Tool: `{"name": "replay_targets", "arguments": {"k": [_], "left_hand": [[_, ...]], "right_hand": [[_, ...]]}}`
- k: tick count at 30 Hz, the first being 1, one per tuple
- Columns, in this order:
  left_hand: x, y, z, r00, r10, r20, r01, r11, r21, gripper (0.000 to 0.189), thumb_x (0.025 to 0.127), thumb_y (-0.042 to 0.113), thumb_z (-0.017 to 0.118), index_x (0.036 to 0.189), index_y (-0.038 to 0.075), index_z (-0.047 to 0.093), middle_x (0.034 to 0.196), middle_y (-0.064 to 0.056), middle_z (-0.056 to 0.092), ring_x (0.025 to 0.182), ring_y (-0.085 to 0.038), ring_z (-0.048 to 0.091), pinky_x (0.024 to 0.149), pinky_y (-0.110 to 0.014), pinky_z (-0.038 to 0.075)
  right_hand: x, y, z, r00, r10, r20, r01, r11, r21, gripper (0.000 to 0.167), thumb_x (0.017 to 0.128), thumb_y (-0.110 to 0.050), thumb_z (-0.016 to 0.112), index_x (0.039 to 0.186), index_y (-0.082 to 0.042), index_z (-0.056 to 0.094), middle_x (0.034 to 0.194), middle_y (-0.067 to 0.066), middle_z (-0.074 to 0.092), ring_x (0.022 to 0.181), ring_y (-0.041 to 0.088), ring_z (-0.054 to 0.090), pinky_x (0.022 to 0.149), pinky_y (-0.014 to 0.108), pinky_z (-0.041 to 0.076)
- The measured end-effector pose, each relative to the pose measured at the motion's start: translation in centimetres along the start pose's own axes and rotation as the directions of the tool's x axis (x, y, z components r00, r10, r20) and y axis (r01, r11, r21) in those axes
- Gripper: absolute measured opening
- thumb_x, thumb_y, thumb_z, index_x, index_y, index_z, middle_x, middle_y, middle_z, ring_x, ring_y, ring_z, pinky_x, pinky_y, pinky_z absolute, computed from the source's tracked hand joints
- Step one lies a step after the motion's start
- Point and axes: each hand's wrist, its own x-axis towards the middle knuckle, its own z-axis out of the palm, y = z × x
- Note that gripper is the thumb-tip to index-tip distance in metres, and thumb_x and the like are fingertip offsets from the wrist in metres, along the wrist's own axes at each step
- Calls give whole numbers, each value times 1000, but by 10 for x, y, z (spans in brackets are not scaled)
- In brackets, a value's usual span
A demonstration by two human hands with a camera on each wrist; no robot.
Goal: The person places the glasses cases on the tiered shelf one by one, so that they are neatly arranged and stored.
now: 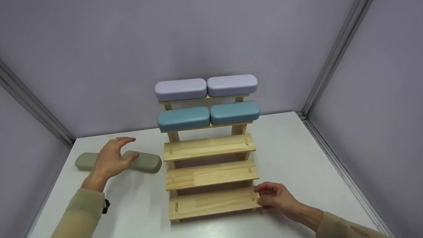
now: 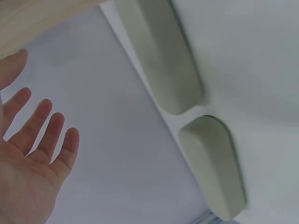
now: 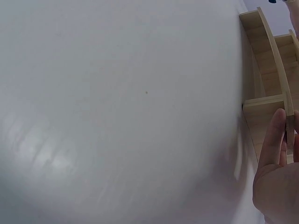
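Observation:
A stepped wooden rack (image 1: 211, 175) stands mid-table. My right hand (image 1: 277, 200) pinches the right end of its lowest board (image 1: 214, 202); in the right wrist view the board's end (image 3: 290, 122) passes between thumb and fingers. On the left, my left hand (image 1: 110, 160) hovers with fingers spread and nothing in them, overlapping two olive-green rounded blocks. One green block (image 1: 145, 162) lies by the rack, the other (image 1: 86, 161) farther left; the left wrist view shows them end to end. Two lavender blocks (image 1: 181, 89) sit on the top board, two teal blocks (image 1: 184, 118) on the one below.
The white table (image 1: 297, 158) is bounded by grey panels at the back (image 1: 99, 66) and sides. Metal corner posts (image 1: 337, 56) and a metal rail (image 1: 333, 162) run along the right edge. The rack's upper end is close to the back panel.

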Motion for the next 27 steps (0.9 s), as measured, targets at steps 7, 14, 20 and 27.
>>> {"name": "replay_targets", "arguments": {"k": [7, 14, 20, 27], "left_hand": [[-2, -23, 16, 987, -67, 149, 66, 998, 11, 59, 94, 13, 86, 149, -1, 67, 154, -34, 64, 144, -60, 58, 122, -76, 45], [-1, -36, 36, 971, -116, 207, 118, 993, 3, 68, 87, 15, 91, 149, -3, 67, 158, -37, 60, 148, -64, 53, 124, -78, 42], [3, -32, 48, 948, -164, 272, 147, 986, 83, 83, 83, 25, 94, 156, 3, 63, 169, -34, 50, 158, -65, 38, 123, -87, 33], [2, -30, 56, 932, -189, 308, 176, 982, 69, 81, 88, 23, 90, 160, 3, 59, 167, -30, 55, 161, -66, 32, 127, -87, 26]], "right_hand": [[0, 0, -1, 1000, -2, 9, 2, 1000, 3, 38, 97, -3, 80, 133, 3, 70, 117, -7, 74, 96, 5, 71, 84, 27, 68], [0, 0, -1, 1000, 10, 24, -11, 1000, 8, 38, 99, -5, 78, 135, 0, 69, 121, -7, 73, 99, 7, 72, 86, 30, 69], [0, 1, 0, 1000, 7, 6, -7, 1000, 8, 40, 99, -5, 79, 136, 6, 67, 116, -6, 73, 96, 6, 72, 84, 30, 69], [-1, 3, 0, 1000, -5, 0, 5, 1000, -3, 47, 99, -5, 79, 139, 12, 62, 118, -5, 70, 98, 7, 71, 84, 29, 69]]}}
